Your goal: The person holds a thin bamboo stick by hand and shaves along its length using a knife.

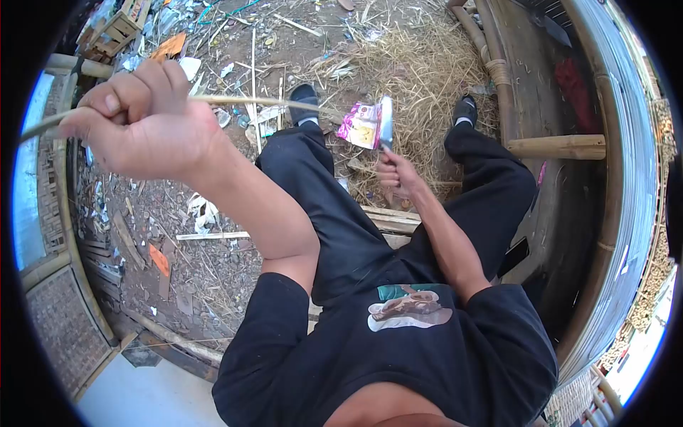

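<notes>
My left hand (142, 121) is raised at the upper left, its fingers wrapped round a thin pale strip (249, 101). The strip runs past both sides of the fist, and its right end reaches toward the knife. Between my knees, my right hand (397, 175) is closed on the handle of a knife (386, 122), whose blade points away from me. Just left of the blade lies a pink and white packet (359, 127), partly bordered by it in this view. Strip and blade appear apart.
My feet rest on littered ground with dry shavings (420, 71). A wooden crate (114, 30) is at the top left. Pale strips (213, 235) and orange scraps (159, 260) lie to the left. At the right are a bamboo pole (558, 147) and a dark flat object (514, 257).
</notes>
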`<state>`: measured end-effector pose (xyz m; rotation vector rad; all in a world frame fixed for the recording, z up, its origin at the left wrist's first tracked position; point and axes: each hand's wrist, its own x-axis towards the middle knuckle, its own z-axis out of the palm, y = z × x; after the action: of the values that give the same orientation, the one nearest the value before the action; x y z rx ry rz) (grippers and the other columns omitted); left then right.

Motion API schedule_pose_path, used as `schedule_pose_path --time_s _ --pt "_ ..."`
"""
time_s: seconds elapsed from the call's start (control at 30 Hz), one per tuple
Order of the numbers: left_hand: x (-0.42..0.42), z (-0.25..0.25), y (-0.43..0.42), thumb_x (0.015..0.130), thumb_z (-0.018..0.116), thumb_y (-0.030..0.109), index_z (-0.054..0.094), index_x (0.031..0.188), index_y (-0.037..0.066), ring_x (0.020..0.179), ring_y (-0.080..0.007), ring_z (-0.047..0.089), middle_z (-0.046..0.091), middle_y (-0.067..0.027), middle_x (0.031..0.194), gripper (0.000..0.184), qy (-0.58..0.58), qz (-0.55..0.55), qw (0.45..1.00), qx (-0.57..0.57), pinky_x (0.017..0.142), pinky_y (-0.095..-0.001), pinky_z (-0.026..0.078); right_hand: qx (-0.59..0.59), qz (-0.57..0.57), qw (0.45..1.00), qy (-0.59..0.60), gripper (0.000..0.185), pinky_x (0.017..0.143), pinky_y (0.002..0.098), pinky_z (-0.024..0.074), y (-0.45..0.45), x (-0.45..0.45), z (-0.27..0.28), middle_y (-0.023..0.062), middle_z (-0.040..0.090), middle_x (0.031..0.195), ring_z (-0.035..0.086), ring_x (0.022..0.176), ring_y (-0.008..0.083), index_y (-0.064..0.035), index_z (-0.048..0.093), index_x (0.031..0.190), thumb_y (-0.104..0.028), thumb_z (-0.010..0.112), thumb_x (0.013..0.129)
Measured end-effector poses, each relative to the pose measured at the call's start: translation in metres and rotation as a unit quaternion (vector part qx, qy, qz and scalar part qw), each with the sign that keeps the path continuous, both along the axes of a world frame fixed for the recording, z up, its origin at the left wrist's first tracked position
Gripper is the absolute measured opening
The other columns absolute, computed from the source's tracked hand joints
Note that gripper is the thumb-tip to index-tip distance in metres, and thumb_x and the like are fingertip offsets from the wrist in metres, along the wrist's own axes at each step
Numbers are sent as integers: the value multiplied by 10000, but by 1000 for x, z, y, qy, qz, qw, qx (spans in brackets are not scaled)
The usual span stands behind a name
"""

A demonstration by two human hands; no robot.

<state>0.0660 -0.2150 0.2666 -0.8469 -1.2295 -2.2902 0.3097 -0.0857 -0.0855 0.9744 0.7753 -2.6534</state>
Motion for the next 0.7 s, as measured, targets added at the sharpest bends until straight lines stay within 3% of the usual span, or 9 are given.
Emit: schedule_pose_path --time_s 0.03,0.2,0.27,0.3,0.37,0.43,0.53,0.67,0.7 --pt "-2 0 -2 1039 227 436 251 605 166 393 -80 78 157 43 469 512 1 4 1000 1 373 -262 88 -124 -110 984 71 357 365 217 196 3 -3 6 -55 319 576 256 422 39 -134 401 792 -427 461 986" --pt "-19 -3 7 1035 244 441 277 599 144 380 -84 86 162 38 454 528 -21 -32 999 37 370 -261 98 213 -98 971 -44 279 366 224 250 33 -22 80 -50 345 589 301 434 48 -110 458 901 -355 403 1020" --pt "-20 -2 24 1034 242 432 269 593 149 400 -91 88 160 36 462 525 -23 -20 999 15 399 -265 100 518 -110 848 -12 235 392 225 298 51 -35 104 -42 389 616 345 456 52 -88 481 986 -310 414 1019" --pt "-19 -2 30 1032 241 424 262 586 154 420 -98 89 158 33 470 522 -26 -9 1000 -11 429 -268 103 521 -107 847 -11 235 392 225 298 56 -39 124 -42 389 616 345 456 52 -88 481 986 -310 414 1019" --pt "-18 0 37 1033 243 429 264 596 150 419 -97 91 163 34 474 520 -28 -10 1000 -8 432 -274 109 745 -157 648 18 195 442 260 314 67 -48 174 -20 497 607 428 481 64 -51 478 973 -238 434 1009" --pt "-13 1 43 1033 238 440 264 600 148 418 -95 94 161 32 479 523 -54 -13 998 -2 431 -276 109 796 -213 564 47 182 435 254 322 68 -55 223 -31 495 604 428 488 47 -43 485 975 -213 426 1008" --pt "-17 -5 46 1032 229 449 281 617 148 417 -94 101 174 30 478 516 -29 -19 999 -9 426 -277 112 738 -322 574 152 211 426 226 321 60 -60 268 -2 509 633 432 493 40 0 466 957 -201 423 1007" --pt "-16 -2 45 1030 235 452 289 616 149 411 -94 104 181 27 472 516 -35 -6 999 -7 424 -276 104 692 -375 582 205 329 429 179 290 35 -65 255 22 490 736 388 528 49 -11 432 1047 -336 390 1023" --pt "-17 -1 43 1029 237 449 291 615 149 411 -95 100 182 26 471 514 2 -8 1000 -11 425 -274 101 832 -243 486 110 259 485 291 394 33 -56 181 137 556 790 513 640 198 17 447 1087 -212 437 967"
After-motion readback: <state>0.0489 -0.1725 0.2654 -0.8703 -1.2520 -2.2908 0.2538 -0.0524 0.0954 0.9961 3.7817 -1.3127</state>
